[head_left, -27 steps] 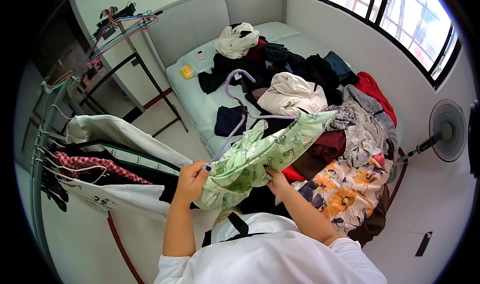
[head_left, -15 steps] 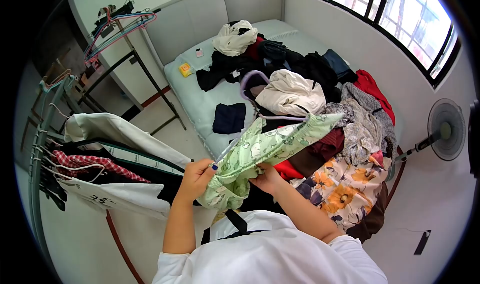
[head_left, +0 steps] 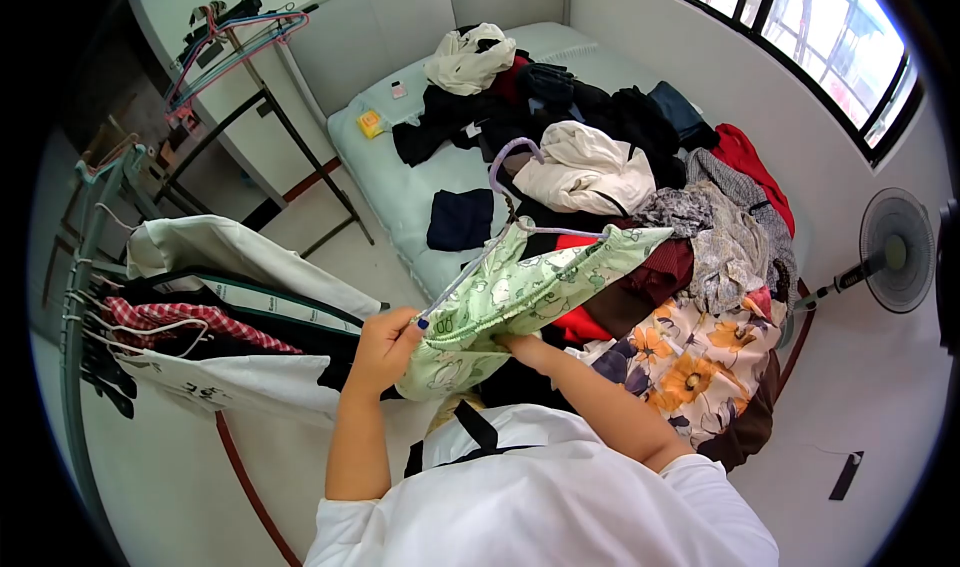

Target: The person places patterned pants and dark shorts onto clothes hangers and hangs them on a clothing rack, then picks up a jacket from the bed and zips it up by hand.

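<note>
My left hand (head_left: 388,345) is closed on the left end of a light green patterned garment (head_left: 560,282) together with the end of a purple hanger (head_left: 516,145). The hanger's hook points up and away from me, and its right arm runs to the garment's far right corner. My right hand (head_left: 525,355) reaches under the garment's near edge, beside the gathered waistband; its fingers are hidden by the cloth. A folded dark navy cloth (head_left: 461,219) lies on the bed just beyond the hanger.
Piled clothes cover much of the bed (head_left: 375,182), with a cream garment (head_left: 588,170) and a floral one (head_left: 690,377) nearest. A rack (head_left: 75,317) of hung clothes stands at the left, another rack (head_left: 300,147) behind it. A fan (head_left: 893,250) is at the right.
My right hand has moved left and deeper under the green garment, so its fingers no longer show. The hanger has shifted slightly right relative to the bed. My left hand keeps its hold.
</note>
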`<state>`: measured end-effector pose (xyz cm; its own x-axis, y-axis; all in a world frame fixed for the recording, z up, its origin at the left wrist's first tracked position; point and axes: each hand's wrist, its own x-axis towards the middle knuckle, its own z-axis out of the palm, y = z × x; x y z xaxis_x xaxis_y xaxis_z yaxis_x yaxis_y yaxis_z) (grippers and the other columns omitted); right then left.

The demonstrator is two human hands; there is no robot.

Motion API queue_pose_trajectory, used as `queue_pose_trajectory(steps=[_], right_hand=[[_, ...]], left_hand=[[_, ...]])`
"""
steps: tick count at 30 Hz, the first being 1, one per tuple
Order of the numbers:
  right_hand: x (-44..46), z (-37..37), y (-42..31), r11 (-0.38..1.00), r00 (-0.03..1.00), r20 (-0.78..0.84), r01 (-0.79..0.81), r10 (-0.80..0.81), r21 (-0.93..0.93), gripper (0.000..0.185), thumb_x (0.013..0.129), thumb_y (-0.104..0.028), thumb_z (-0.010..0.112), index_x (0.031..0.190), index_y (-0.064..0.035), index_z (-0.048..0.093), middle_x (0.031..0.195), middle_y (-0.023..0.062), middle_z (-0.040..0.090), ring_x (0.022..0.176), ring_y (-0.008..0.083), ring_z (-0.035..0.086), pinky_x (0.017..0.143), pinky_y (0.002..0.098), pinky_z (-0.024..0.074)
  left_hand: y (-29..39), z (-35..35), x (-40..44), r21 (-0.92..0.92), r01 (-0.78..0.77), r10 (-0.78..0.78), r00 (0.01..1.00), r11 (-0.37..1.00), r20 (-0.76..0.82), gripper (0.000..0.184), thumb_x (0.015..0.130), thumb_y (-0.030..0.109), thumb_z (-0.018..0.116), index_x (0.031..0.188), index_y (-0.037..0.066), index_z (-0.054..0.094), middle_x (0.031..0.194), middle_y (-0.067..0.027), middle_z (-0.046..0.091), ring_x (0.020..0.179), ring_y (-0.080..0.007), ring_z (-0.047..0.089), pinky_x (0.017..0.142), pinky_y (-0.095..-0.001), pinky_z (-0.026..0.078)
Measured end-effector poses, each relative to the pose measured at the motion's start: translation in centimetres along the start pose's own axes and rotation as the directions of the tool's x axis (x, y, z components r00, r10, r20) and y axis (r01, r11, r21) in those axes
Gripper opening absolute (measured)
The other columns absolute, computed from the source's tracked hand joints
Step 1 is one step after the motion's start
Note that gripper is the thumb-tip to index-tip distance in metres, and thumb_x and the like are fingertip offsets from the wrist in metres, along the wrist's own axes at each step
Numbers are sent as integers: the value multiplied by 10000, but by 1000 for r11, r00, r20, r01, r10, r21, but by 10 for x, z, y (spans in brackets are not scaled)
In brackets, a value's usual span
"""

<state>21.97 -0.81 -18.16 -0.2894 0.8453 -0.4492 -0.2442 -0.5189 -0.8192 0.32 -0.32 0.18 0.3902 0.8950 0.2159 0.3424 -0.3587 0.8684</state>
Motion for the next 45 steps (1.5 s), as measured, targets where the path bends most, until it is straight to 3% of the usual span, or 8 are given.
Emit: queue_pose_trajectory(steps=[2, 6, 22, 24, 25, 32, 39, 45], right_hand=[[-10, -13, -6, 121, 910, 47, 106, -413, -987, 484, 751, -288, 537, 1205, -131, 479, 1198, 96, 497, 1151, 264, 412, 970, 393, 302], [-26, -50, -23, -9, 768, 151, 186, -622, -982, 558, 689, -374, 594, 1186, -140, 498, 1228, 78, 481, 1186, 272, 379, 998, 384, 273], [-77, -140, -103, 335, 974, -207, -164, -95, -928, 526, 780, -399, 541, 1097, 21, 531, 1026, 167, 596, 916, 282, 578, 799, 352, 434], [-57, -173, -83, 681, 939, -280, -73, -199, -728, 495, 801, -359, 516, 1092, 41, 528, 990, 136, 607, 847, 238, 571, 809, 312, 421], [-77, -145, -106, 975, 966, -257, -50, -8, -218, 372, 818, -305, 493, 1023, 0, 551, 949, 89, 590, 821, 201, 532, 824, 294, 394], [-43, -204, -102, 969, 939, -315, -65, 139, 237, 239, 812, -221, 475, 891, 4, 497, 895, 91, 513, 829, 229, 499, 772, 365, 419], [-25, -156, -90, 935, 975, -25, -204, 220, 291, 225, 807, -243, 523, 926, -55, 558, 915, 87, 552, 757, 207, 520, 666, 323, 423], [-29, -111, -81, 1000, 976, -216, 4, -7, -15, 373, 775, -207, 609, 1065, 14, 530, 980, 112, 590, 784, 220, 578, 696, 305, 454]], left_hand=[[-8, 2, -2, 7, -8, 8, 1000, 1000, -19, 209, 849, 161, 523, 802, -38, 565, 571, -50, 492, 528, -100, 416, 496, -257, 352], [-31, 3, -8, -30, 60, -62, 995, 998, -76, 203, 851, 158, 517, 820, -39, 557, 580, -56, 485, 534, -97, 410, 500, -255, 347], [-100, -5, -36, 122, 97, -53, 944, 988, -326, 217, 864, 166, 498, 812, -39, 549, 580, -59, 463, 547, -87, 398, 509, -244, 356], [-99, -3, -35, 121, 67, -22, 940, 990, -341, 224, 865, 173, 499, 784, -32, 536, 573, -39, 447, 545, -78, 384, 498, -239, 338], [-98, -1, -35, 119, 43, 2, 934, 992, -357, 234, 865, 180, 501, 756, -25, 524, 566, -18, 431, 542, -69, 369, 486, -234, 321], [-115, -4, -43, 187, 60, -9, 965, 980, -261, 197, 844, 144, 512, 760, -35, 511, 566, -63, 429, 533, -88, 371, 488, -245, 329], [-104, -2, -33, 79, 6, 22, 935, 997, -355, 214, 854, 158, 510, 779, -39, 542, 562, -29, 453, 531, -70, 387, 482, -234, 323], [-107, -10, -40, 58, 49, -26, 939, 997, -342, 254, 871, 191, 505, 756, -33, 536, 564, -11, 443, 538, -55, 363, 480, -222, 306]])
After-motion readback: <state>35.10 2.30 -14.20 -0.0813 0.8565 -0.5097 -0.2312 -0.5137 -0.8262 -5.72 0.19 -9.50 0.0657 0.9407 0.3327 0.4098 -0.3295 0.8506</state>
